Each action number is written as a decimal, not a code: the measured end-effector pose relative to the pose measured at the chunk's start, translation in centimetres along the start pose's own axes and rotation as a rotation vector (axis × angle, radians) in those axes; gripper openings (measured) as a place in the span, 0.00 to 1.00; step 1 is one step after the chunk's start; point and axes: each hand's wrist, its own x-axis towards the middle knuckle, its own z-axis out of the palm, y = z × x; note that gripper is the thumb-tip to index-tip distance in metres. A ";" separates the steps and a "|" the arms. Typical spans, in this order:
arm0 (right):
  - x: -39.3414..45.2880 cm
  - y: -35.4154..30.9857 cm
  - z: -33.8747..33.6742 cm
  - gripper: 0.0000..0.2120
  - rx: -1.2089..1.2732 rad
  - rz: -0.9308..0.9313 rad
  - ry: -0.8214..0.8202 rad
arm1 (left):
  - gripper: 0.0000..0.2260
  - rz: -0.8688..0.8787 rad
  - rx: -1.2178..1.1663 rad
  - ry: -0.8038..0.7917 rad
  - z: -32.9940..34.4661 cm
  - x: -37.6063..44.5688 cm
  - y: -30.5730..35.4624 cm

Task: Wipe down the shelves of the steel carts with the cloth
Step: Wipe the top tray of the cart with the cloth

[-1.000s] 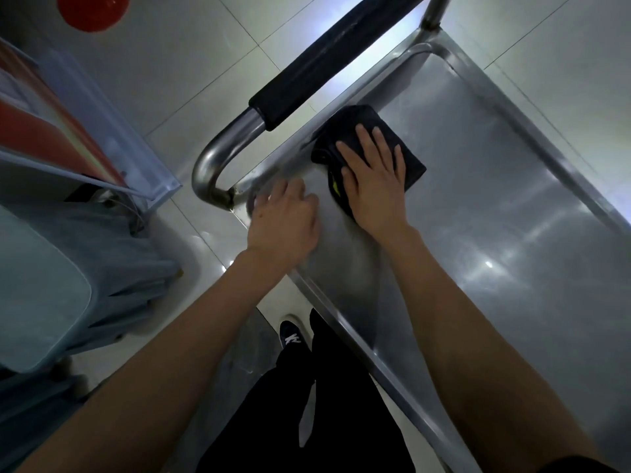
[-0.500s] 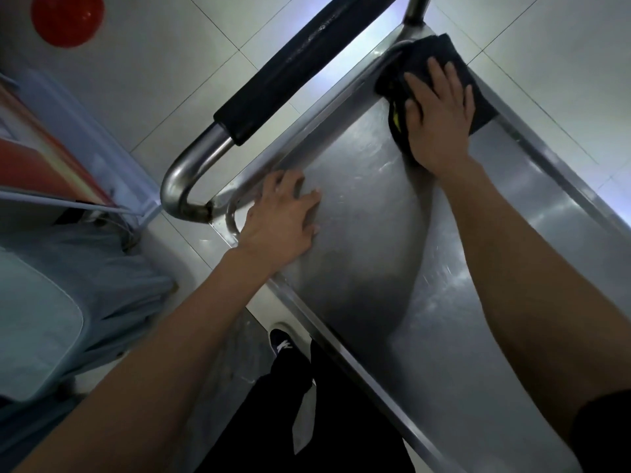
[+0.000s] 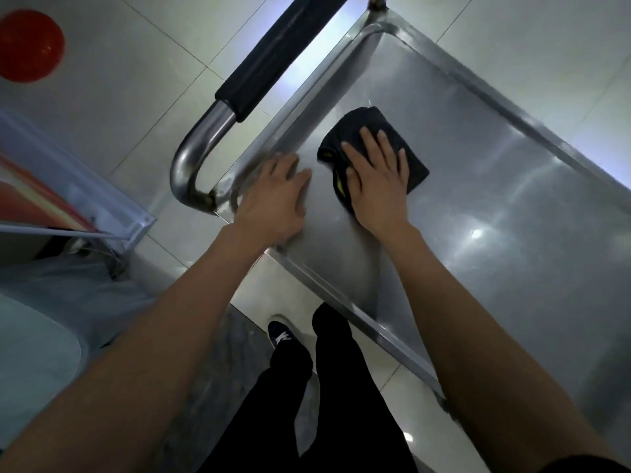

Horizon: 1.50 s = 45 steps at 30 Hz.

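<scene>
The steel cart's top shelf (image 3: 495, 213) fills the right half of the head view, shiny and bare. A folded black cloth (image 3: 365, 128) lies on it near the handle end. My right hand (image 3: 377, 179) presses flat on the cloth with straight fingers. My left hand (image 3: 273, 199) rests on the shelf's near corner, beside the rim, its fingers spread. The cart's push handle (image 3: 273, 59), steel tube with a black foam grip, runs just beyond the shelf's edge.
White tiled floor (image 3: 136, 83) surrounds the cart. A clear plastic bin (image 3: 78, 186) with red contents and a bluish covered object (image 3: 44, 336) stand at the left. A red round thing (image 3: 29, 46) lies top left. My legs and shoe (image 3: 283, 336) are beside the cart's near rim.
My right hand slid the cloth to the shelf's far corner, then back toward the handle-end near my left hand. The left hand stayed on the near corner.
</scene>
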 end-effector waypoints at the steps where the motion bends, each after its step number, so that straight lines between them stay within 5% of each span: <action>1: -1.0 -0.3 0.1 0.20 0.004 -0.002 0.006 | 0.28 0.015 0.000 0.013 0.2 -0.1 -0.3; 7: -7.1 -2.6 1.4 0.20 0.006 0.008 0.025 | 0.24 0.034 -0.008 0.055 1.4 -0.6 -0.5; 13: -11.8 -4.0 3.4 0.20 0.038 -0.066 0.042 | 0.32 0.107 0.025 -0.051 -0.7 -0.3 -1.4; 19: -13.6 -3.7 4.8 0.19 0.050 -0.147 0.059 | 0.24 0.067 0.061 0.003 -0.2 -0.9 -0.3; 23: -11.9 -3.2 4.1 0.18 0.090 -0.082 0.122 | 0.25 0.015 0.061 -0.030 -0.3 -0.5 0.5; 30: -6.4 1.0 0.5 0.18 0.106 0.043 0.100 | 0.11 -0.073 0.107 -0.028 -2.7 1.7 2.5; 36: -0.4 7.7 -2.6 0.19 0.062 0.098 0.065 | 0.16 0.087 -0.022 -0.027 -3.3 8.7 8.5; 41: 3.7 12.6 -4.8 0.20 0.005 0.109 0.025 | 0.13 0.045 0.118 -0.046 -3.4 12.1 11.1; 45: 5.8 14.7 -5.9 0.20 -0.003 0.147 0.042 | 0.22 0.094 0.167 -0.107 -3.0 12.1 10.2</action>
